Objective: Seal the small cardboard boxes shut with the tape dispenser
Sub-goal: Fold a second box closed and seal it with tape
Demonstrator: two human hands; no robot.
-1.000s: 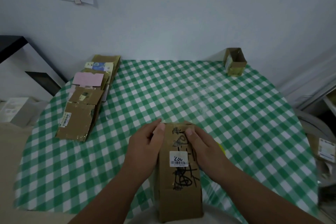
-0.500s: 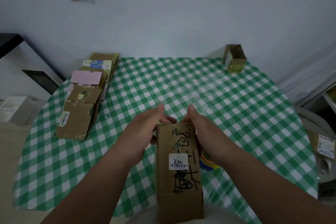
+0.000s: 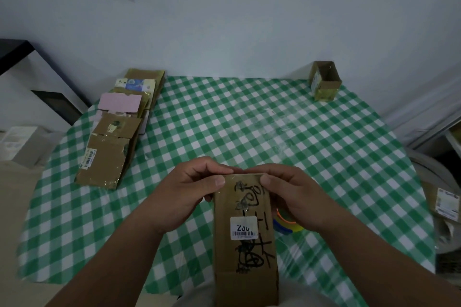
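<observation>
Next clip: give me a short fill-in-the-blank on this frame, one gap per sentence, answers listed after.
1. Both hands, left hand and right hand, pinch the far end of the ____ box.
2. The white sticker on that box reads ____.
3. The tablecloth is checked white and ____.
4. The open small box stands at the table's far ____ corner.

Missing words: cardboard; 230; green; right

Matt brown cardboard box [image 3: 245,232] with glossy tape patches; shiny plastic-covered checked tablecloth [image 3: 249,127]
</observation>
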